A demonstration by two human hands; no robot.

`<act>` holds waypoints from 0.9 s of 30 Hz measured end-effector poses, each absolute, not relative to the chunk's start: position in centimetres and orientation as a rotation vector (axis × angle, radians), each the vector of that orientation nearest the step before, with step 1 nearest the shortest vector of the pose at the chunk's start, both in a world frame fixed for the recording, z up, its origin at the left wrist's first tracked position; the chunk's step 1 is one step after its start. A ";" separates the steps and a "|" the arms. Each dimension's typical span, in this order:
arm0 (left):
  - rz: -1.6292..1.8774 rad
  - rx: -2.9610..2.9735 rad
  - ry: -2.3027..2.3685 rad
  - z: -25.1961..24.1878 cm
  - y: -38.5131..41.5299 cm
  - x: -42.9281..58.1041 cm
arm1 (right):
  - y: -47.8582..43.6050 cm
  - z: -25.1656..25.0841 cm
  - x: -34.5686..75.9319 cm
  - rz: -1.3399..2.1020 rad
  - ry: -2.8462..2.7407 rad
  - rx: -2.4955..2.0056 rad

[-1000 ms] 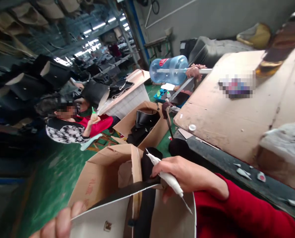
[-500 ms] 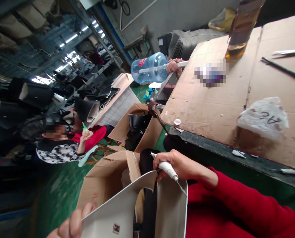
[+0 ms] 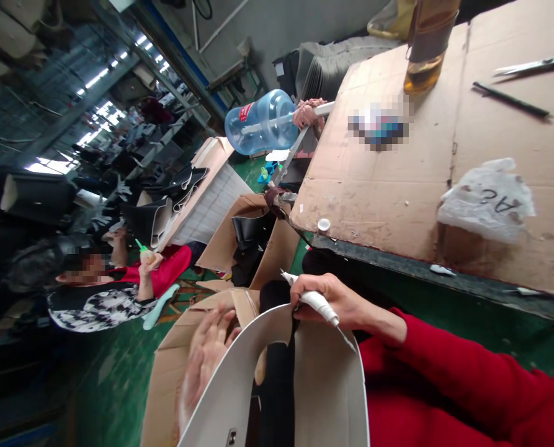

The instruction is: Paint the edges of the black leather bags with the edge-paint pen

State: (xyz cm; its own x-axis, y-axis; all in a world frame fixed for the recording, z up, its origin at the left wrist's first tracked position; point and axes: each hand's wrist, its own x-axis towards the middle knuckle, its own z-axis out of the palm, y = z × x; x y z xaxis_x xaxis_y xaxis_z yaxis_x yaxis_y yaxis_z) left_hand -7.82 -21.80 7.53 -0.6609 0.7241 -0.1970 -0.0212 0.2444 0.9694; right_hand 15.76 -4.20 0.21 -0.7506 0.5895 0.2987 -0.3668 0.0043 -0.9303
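My right hand (image 3: 329, 298) is closed around a pointed tool (image 3: 320, 304) wrapped in white, with a thin metal tip at the upper left and a cord trailing from its lower end. Its fingers also touch the top edge of a bent, pale leather-like bag piece (image 3: 232, 385). That piece curves in two walls toward me, with an oval cut-out and a small metal fitting (image 3: 231, 436) on the left wall. Along the outside of the left wall is my left hand (image 3: 206, 357), slightly blurred, fingers stretched out and apart.
An open cardboard box (image 3: 165, 372) stands below the bag piece; another box (image 3: 277, 248) holds black pieces. On the cardboard-covered table (image 3: 374, 192) lie a plastic bag (image 3: 488, 202), scissors (image 3: 532, 64) and a black pen (image 3: 512, 101). A co-worker (image 3: 118, 285) sits at left holding a green-tipped bottle.
My left hand has left the bag piece's lower left edge and moved up along its outside, its fingers now spread. The left wall bends more. My right hand still holds the tool.
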 end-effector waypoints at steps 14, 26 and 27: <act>0.658 1.212 1.561 5.7 -13.3 -4.2 | -3.9 -0.4 15.2 1.628 -1.617 -0.465; 0.700 1.153 1.804 5.6 -13.6 -2.2 | -3.4 -0.1 14.3 1.677 -1.576 -0.453; 0.707 1.145 1.832 5.4 -13.3 -2.0 | -3.4 -0.2 14.2 1.682 -1.582 -0.449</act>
State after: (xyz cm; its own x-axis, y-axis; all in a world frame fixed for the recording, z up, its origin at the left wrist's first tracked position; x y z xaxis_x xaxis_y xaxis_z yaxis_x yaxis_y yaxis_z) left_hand -2.05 -13.31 5.43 -0.2280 0.9058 -0.3570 0.4309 0.4227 0.7973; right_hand 14.20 -3.45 -0.20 -0.6420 0.7265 0.2451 -0.2892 0.0666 -0.9550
